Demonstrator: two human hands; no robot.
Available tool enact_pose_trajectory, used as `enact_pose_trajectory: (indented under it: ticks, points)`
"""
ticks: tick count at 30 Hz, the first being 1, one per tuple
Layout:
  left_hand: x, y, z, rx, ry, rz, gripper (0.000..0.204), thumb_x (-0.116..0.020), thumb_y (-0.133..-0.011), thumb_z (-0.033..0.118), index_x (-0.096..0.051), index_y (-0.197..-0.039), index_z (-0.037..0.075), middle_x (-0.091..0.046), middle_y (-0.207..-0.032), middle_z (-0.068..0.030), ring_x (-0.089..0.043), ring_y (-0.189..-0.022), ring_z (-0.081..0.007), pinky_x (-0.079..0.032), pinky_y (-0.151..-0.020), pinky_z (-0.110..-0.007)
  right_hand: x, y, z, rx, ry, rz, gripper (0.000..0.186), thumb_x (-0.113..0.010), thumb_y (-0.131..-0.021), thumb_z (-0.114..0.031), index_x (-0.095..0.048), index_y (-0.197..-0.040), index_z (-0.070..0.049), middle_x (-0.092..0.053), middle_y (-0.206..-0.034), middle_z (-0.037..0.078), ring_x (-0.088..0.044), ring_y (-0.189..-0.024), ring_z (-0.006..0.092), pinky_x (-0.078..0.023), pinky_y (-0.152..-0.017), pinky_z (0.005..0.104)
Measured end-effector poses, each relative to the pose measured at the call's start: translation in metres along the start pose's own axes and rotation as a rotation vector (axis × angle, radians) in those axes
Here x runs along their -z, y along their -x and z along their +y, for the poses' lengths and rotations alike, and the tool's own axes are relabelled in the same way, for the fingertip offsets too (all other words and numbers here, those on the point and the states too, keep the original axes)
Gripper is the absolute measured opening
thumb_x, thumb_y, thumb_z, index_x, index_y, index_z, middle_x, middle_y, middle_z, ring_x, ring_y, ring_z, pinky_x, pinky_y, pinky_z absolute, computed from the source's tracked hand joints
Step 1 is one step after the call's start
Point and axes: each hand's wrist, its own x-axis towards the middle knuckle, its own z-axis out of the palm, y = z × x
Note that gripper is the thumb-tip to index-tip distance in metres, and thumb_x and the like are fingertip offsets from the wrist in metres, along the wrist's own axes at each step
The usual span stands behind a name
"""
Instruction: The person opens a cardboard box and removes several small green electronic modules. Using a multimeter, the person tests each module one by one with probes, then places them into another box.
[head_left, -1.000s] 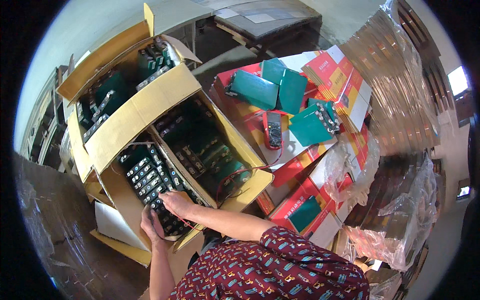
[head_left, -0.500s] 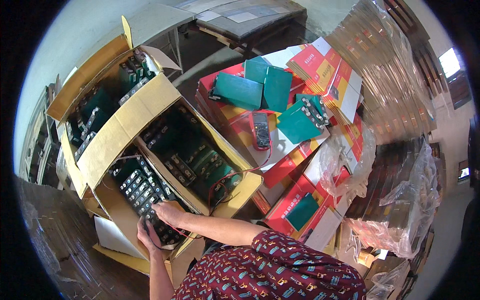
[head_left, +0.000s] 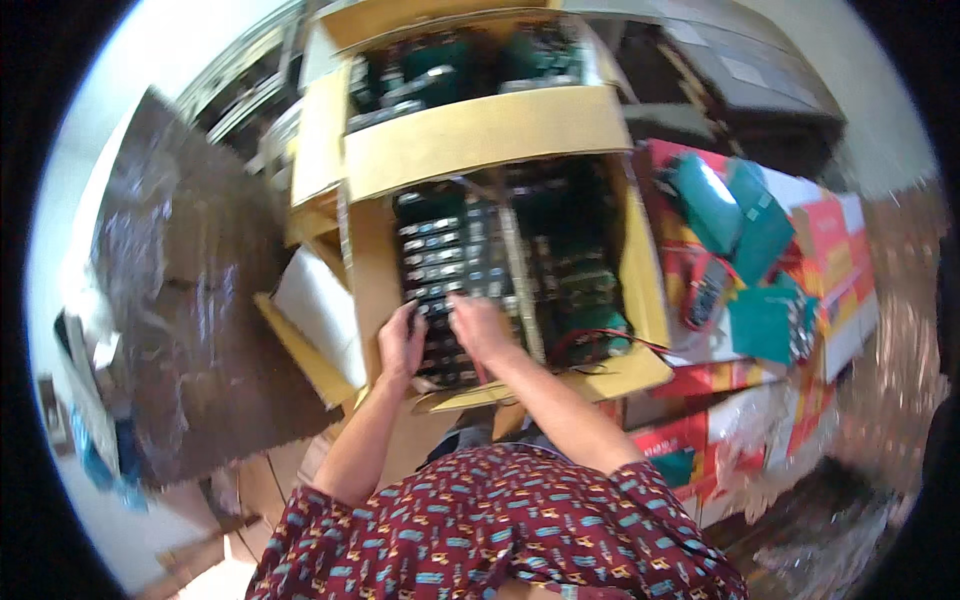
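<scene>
In the near left compartment of a cardboard box (head_left: 490, 140) stand rows of dark battery blocks (head_left: 432, 255) with pale metal terminals. My left hand (head_left: 400, 345) is closed at the left side of these rows, a black test probe (head_left: 413, 317) in its fingers. Beside it my right hand (head_left: 480, 328) pinches a test probe, mostly hidden, over the terminals; its red lead (head_left: 481, 371) hangs below the palm. More red and dark leads run over the box's right flap toward a red multimeter (head_left: 706, 292). Motion blur hides where the probe tips touch.
A cardboard divider (head_left: 522, 270) separates the two near compartments; the right one holds more green battery blocks (head_left: 580, 285). Green battery packs (head_left: 712, 205) lie on red and white printed cartons (head_left: 690, 425) at the right. At the left stands a plastic-wrapped brown stack (head_left: 200, 290).
My view has swung left, so the box sits nearer the middle and the cartons farther right. Both hands stay over the same battery rows, still with the probes.
</scene>
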Motion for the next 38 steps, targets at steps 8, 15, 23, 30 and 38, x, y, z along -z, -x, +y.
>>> enact_pose_trajectory:
  ticks: [8,15,23,30,38]
  points:
    - [0.008,-0.007,0.007,0.061,0.054,-0.022,0.029,-0.069,-0.096,0.009,-0.068,-0.124,0.003,-0.074,-0.094,-0.0205,-0.073,-0.084,-0.0316,-0.058,-0.081,-0.040,0.010,-0.003,-0.005,0.133,0.016,0.019,0.028,-0.069,-0.093,-0.013,-0.072,-0.119,-0.004,-0.075,-0.104,0.017,-0.070,-0.102,0.0369,-0.057,-0.090,0.0466]
    - [-0.005,-0.020,0.001,-0.093,0.000,0.067,0.034,-0.070,-0.098,0.013,-0.067,-0.131,0.003,-0.075,-0.110,-0.0233,-0.075,-0.100,-0.0361,-0.058,-0.090,-0.042,0.006,-0.019,-0.003,0.143,-0.031,0.113,0.037,-0.072,-0.091,-0.010,-0.071,-0.127,-0.004,-0.076,-0.115,0.017,-0.071,-0.107,0.0356,-0.057,-0.095,0.0433]
    - [-0.007,-0.021,-0.003,-0.082,0.013,0.074,0.035,-0.070,-0.098,0.012,-0.067,-0.131,0.004,-0.076,-0.107,-0.0225,-0.075,-0.097,-0.0357,-0.058,-0.089,-0.042,0.005,-0.020,-0.005,0.065,-0.053,0.058,0.040,-0.072,-0.091,-0.008,-0.071,-0.132,-0.003,-0.075,-0.121,0.018,-0.070,-0.112,0.0350,-0.056,-0.098,0.0413]
    - [0.000,-0.021,-0.008,-0.055,-0.041,0.061,0.034,-0.070,-0.099,0.011,-0.067,-0.132,0.005,-0.075,-0.104,-0.0224,-0.074,-0.091,-0.0319,-0.058,-0.086,-0.041,0.003,-0.021,-0.014,0.099,-0.035,0.070,0.040,-0.070,-0.092,-0.008,-0.071,-0.131,-0.003,-0.075,-0.121,0.019,-0.070,-0.110,0.0378,-0.056,-0.096,0.0432]
    - [-0.050,-0.046,0.006,-0.094,0.027,-0.070,0.038,-0.069,-0.096,0.002,-0.070,-0.134,0.005,-0.075,-0.125,-0.0172,-0.070,-0.113,-0.0260,-0.051,-0.107,-0.039,-0.018,-0.037,0.006,0.033,0.056,0.103,0.027,-0.066,-0.090,-0.017,-0.080,-0.114,-0.014,-0.078,-0.099,0.016,-0.076,-0.098,0.0357,-0.055,-0.101,0.0484]
